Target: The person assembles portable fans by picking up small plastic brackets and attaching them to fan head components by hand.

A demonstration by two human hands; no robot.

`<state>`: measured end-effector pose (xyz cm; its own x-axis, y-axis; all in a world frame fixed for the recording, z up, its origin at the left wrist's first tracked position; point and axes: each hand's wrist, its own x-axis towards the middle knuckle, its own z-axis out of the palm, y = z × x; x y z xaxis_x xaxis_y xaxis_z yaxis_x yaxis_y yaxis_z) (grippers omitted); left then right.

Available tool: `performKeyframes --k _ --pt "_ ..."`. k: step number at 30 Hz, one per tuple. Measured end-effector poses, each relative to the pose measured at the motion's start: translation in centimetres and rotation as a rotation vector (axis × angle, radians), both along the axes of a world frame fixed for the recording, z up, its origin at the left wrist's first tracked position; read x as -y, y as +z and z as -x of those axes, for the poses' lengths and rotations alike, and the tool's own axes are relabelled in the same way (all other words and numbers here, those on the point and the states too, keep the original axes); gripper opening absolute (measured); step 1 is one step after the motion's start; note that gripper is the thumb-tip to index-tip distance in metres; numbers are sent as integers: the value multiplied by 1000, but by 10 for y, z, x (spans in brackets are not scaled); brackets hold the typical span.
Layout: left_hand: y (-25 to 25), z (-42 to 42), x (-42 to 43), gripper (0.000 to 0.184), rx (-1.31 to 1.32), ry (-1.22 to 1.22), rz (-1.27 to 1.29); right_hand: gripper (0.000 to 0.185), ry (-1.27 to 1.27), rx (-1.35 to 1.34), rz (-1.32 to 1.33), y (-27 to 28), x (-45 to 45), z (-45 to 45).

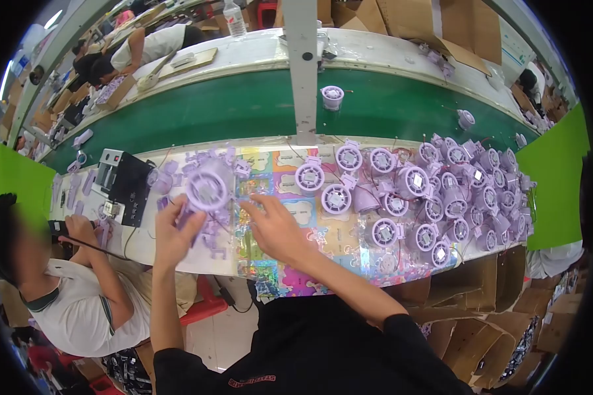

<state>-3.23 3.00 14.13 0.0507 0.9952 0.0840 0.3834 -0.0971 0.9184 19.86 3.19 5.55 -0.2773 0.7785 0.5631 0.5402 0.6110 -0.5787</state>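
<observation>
My left hand (pixel 176 230) is closed around a lilac fan housing (pixel 208 189), a round piece with a slotted rim and a pale square at its centre. The thumb and fingers grip its lower left side, and the piece is slightly blurred. My right hand (pixel 278 229) is just to the right, above the colourful printed sheet (pixel 296 212). Its fingers are apart and point toward the housing, with nothing visible in them. Small lilac plastic parts (pixel 212 243) lie on the white tabletop below the held housing.
Many similar lilac housings (pixel 415 181) with thin wires crowd the right side. A black machine (pixel 122 187) stands left, near a seated co-worker (pixel 89 303). Behind runs a green conveyor (pixel 244 99) carrying a few housings; a metal post (pixel 301 72) rises in front. Cardboard boxes (pixel 481 289) sit below right.
</observation>
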Motion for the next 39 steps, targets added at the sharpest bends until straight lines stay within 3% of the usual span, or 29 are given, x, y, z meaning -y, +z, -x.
performKeyframes --k 4,11,14,17,20,23,25,27,28,30,32,35,39 --pt "1 4 -52 30 102 108 -159 41 63 70 -43 -30 -47 40" --pt "-37 -13 -190 37 -225 196 -135 29 -20 48 -20 -41 -54 45" --pt "-79 -16 -271 45 -371 193 -51 26 -18 4 -60 -46 -57 47" --pt "-105 -31 -330 44 -259 151 269 31 -8 47 -43 -51 -59 48" --pt "-146 -52 -365 42 -184 339 321 26 23 48 -25 -45 -59 45" --pt "-125 -83 -351 40 -525 556 51 25 27 35 53 -49 -60 47" --pt "-104 -100 -338 39 -496 794 -500 27 14 -15 17 -42 -60 49" --pt "-78 -121 -341 40 -473 648 -775 28 6 -48 14 -39 -61 48" --pt "-70 -137 -341 39 -385 472 -794 29 4 -44 16 -36 -62 49" --pt "-73 -176 -346 35 -160 104 -785 32 -4 -29 22 -34 -60 47" --pt "-78 -205 -340 41 -360 -229 -624 34 44 23 98 -35 -59 45" --pt "-143 -238 -361 43 -370 -285 -388 34 65 78 83 -54 -59 43" --pt "-119 -227 -343 50 -491 -330 -396 34 75 101 135 -49 -59 43"
